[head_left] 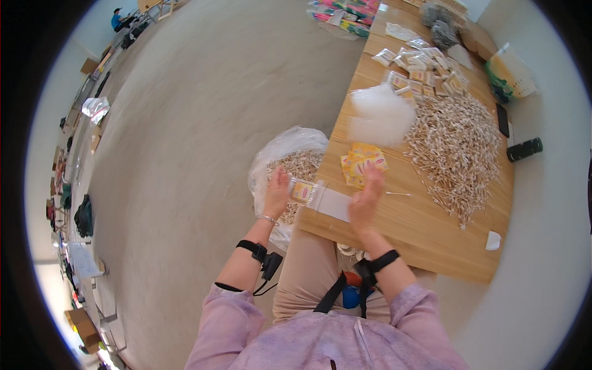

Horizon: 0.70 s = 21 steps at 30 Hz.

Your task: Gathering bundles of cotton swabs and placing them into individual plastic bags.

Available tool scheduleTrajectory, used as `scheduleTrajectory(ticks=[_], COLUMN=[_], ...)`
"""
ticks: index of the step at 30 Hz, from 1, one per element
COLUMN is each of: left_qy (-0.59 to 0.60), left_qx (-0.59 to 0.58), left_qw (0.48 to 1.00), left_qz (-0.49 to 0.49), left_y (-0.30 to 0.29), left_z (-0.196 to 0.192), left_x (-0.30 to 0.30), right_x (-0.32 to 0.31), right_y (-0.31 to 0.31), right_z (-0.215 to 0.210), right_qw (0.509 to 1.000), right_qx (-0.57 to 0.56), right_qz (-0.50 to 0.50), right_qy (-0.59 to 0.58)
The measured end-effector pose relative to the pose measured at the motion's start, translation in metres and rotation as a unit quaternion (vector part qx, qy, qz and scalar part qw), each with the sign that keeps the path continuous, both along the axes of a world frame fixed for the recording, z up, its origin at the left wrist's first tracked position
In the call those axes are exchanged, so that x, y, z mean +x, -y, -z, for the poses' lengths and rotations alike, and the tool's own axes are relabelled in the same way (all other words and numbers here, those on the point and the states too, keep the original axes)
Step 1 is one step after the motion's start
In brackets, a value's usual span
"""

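Note:
My left hand [277, 192] is closed on the near end of a small clear packet of cotton swabs [302, 190] with a yellow label card, held just off the table's left edge. A flat white strip [333, 203] lies beside the packet, stretching toward my right hand [365, 200]. That hand rests over the table with its fingers stretched out, at the near edge of a fan of yellow label cards [357, 161]. Whether its palm touches the strip is hard to make out. One loose cotton swab [398, 194] lies to its right.
A big heap of cotton swabs [459, 154] covers the wooden table's [425, 246] right part. Beyond are clear bags [382, 114], filled packets [425, 74], a phone [502, 120] and a black cylinder [525, 150]. A swab-filled plastic sack [262, 163] stands left on the floor.

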<state>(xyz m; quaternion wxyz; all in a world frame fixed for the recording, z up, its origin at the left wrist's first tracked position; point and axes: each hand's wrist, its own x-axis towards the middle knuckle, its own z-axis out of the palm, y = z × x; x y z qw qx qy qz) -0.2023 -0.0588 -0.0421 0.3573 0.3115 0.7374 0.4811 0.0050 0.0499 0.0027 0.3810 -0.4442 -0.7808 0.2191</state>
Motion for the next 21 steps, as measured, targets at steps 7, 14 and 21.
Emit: scheduleTrajectory(ticks=[7,14,21], left_qy=[-0.331,-0.348,-0.326], left_qx=[0.123,0.188,0.198], left_qw=[0.935,0.88,0.9], left_qz=[0.021,0.263,0.21], left_y=[-0.041,-0.088,-0.101], left_z=[-0.07,-0.056,-0.037], left_x=[0.082,0.215,0.226], right_x=[0.125,0.14,0.232], right_y=[-0.075,-0.033,-0.07], right_z=[0.007,0.013,-0.015], right_qw=[0.974,0.996,0.889], right_qx=[0.092,0.015,0.028], right_qz=[0.064,0.022,0.437], right_qy=[0.198,0.081,0.136])
